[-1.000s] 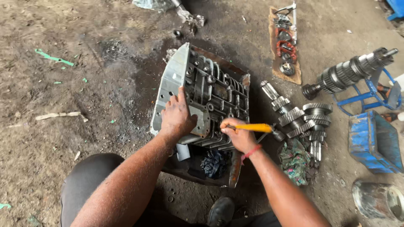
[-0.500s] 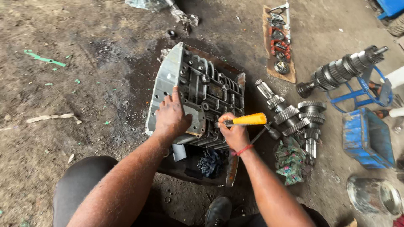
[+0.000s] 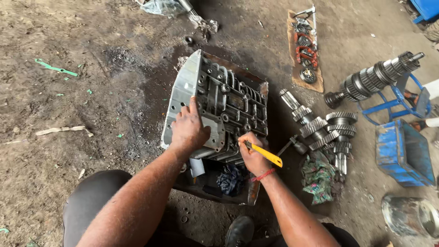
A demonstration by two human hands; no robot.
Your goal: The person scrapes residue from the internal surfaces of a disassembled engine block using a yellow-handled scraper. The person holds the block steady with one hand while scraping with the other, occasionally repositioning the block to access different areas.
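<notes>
Since the earlier frame, the yellow-handled tool is dropping from level to slanting down-right. At frame centre, the left hand is pressing flat on the gearbox housing; the right hand is gripping the tool. A slip could gouge the casing or cut fingers.

Yellow-handled tool has tipped — from level to slanting down-right

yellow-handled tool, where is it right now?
In the head view, just right of centre: the yellow-handled tool is in the right hand, at the lower right edge of the grey metal housing, left of the gear shafts.
</notes>
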